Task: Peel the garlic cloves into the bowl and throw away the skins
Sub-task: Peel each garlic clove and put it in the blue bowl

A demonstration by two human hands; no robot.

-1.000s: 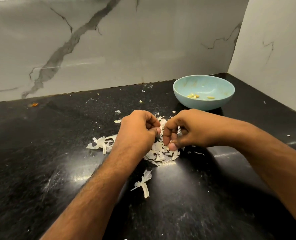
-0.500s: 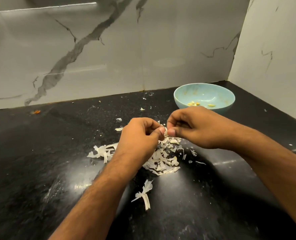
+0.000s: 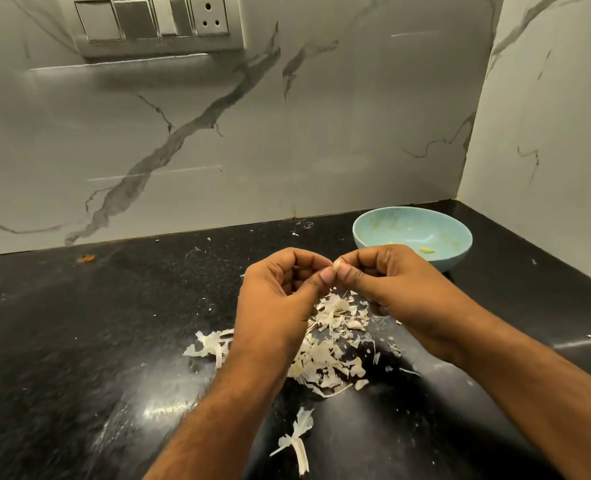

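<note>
Head view: left hand (image 3: 280,299) and right hand (image 3: 394,289) raised together above the black counter (image 3: 79,341), thumbs meeting. Pinched between the fingertips of both, a small pale garlic clove (image 3: 336,264), only a sliver showing. Fingers of both hands curled in tight around that pinch. Straight below the grip, a heap of papery skins (image 3: 325,344) spread on the counter; further toward the camera, one loose skin strip (image 3: 297,441) lying apart. Just beyond and right of the grip, the pale blue bowl (image 3: 453,251), with a peeled clove (image 3: 426,250) on its floor. High above and left, a switch panel (image 3: 155,20) on the marble wall.
</note>
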